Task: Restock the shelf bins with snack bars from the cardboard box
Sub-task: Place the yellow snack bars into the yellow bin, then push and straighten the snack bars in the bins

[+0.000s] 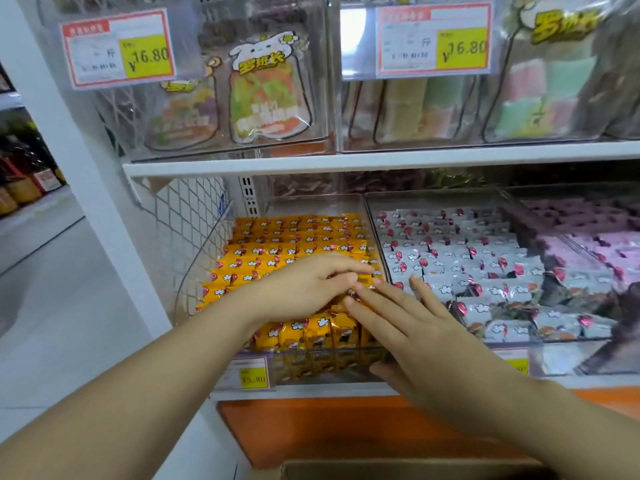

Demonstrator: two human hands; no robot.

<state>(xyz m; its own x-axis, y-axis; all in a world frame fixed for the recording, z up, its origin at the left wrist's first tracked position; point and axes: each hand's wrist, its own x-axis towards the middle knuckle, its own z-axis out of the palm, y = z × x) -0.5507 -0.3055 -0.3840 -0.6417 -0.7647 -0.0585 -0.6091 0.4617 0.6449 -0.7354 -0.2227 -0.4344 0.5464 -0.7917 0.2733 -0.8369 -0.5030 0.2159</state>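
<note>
1. Snack bars point(294, 251) in yellow wrappers fill the left clear bin point(202, 261) on the lower shelf, in tidy rows.
2. We judge this the levelling step: our left hand point(304, 289) and right hand point(415, 327) lie flat, fingers straight, gripping nothing, pressing near-right bars.
3. Next we'd reach for the cardboard box point(381, 471) below.
4. Upper price tags point(117, 46) read "16.80".

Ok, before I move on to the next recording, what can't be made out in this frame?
All in the head view:
- Cardboard box: cut off by the bottom edge, so its contents are unseen.
- Yellow bars under the left hand and right hand: covered, so it is unclear whether the left hand pinches one.
- Price tag below those bars: small print blurred.
- Pink packets at the far right: smeared by blur.
</note>
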